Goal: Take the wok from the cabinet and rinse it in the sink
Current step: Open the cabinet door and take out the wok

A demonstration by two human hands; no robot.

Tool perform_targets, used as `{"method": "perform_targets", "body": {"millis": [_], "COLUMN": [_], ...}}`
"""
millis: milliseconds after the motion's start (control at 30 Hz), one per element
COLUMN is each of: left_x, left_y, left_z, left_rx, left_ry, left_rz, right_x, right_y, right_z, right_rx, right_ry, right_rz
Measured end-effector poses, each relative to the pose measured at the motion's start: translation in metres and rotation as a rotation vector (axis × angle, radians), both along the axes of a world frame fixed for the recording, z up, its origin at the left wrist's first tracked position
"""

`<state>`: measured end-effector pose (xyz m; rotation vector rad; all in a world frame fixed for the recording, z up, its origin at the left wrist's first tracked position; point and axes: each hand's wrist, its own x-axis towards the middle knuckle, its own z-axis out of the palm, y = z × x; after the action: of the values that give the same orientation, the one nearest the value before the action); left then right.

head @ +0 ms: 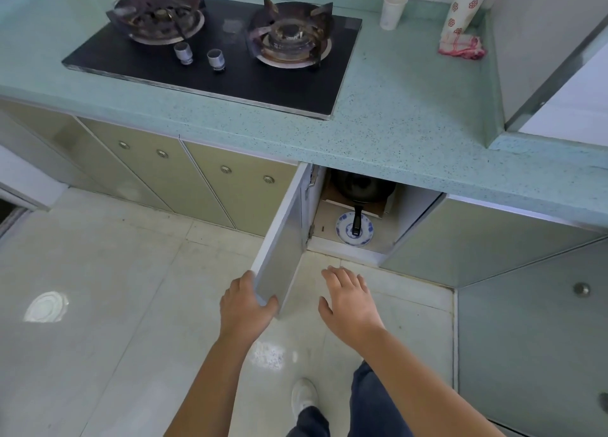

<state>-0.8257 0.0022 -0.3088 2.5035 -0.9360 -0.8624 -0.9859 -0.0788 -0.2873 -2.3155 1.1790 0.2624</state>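
A black wok (363,188) sits inside the open lower cabinet, half hidden under the green countertop (378,133). Its black handle (357,221) points toward me, over a blue-and-white plate (342,232). The white cabinet door (283,239) stands swung out to the left. My left hand (245,303) grips the door's outer edge. My right hand (348,300) hovers over the floor in front of the cabinet opening, fingers spread, holding nothing. No sink is in view.
A two-burner gas hob (214,51) lies on the countertop, with a white cup (393,10) and a pink cloth (462,48) at the back right. Closed cabinet doors (197,173) run to the left. A corner cabinet (526,338) juts out on the right. Tiled floor below.
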Motion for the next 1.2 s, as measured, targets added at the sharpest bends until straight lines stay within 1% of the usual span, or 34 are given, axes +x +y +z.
{"method": "perform_targets", "body": {"millis": [167, 233, 367, 467, 567, 767, 833, 967, 1100, 1200], "left_x": [0.002, 0.002, -0.016, -0.042, -0.069, -0.094, -0.092, -0.084, -0.077, -0.073], "left_y": [-0.01, -0.016, -0.035, -0.059, -0.088, -0.147, -0.169, -0.208, -0.247, -0.278], "left_z": [-0.008, -0.007, -0.004, -0.003, -0.015, -0.091, -0.126, -0.201, -0.276, -0.328], "left_rx": [0.039, 0.065, 0.084, -0.004, -0.067, -0.12, -0.145, -0.203, -0.237, -0.275], "left_ry": [-0.109, -0.119, -0.205, -0.236, -0.169, 0.026, 0.066, 0.148, 0.12, 0.101], "left_rz": [0.094, 0.118, 0.103, 0.098, 0.076, -0.016, -0.052, -0.053, -0.117, -0.15], "right_x": [-0.012, -0.017, -0.022, -0.027, -0.031, -0.041, -0.039, -0.035, -0.027, -0.016], "right_y": [-0.023, -0.037, -0.063, -0.086, -0.11, -0.16, -0.176, -0.207, -0.249, -0.284], "right_z": [-0.008, -0.011, -0.016, -0.025, -0.047, -0.127, -0.162, -0.239, -0.319, -0.376], "right_rx": [0.018, 0.024, 0.033, 0.041, 0.038, 0.003, -0.027, -0.05, -0.084, -0.149], "right_ry": [0.022, 0.031, 0.031, 0.028, 0.048, 0.104, 0.106, 0.093, 0.05, 0.013], "right_rz": [0.022, 0.039, 0.077, 0.113, 0.128, 0.016, -0.021, -0.131, -0.228, -0.279]}}
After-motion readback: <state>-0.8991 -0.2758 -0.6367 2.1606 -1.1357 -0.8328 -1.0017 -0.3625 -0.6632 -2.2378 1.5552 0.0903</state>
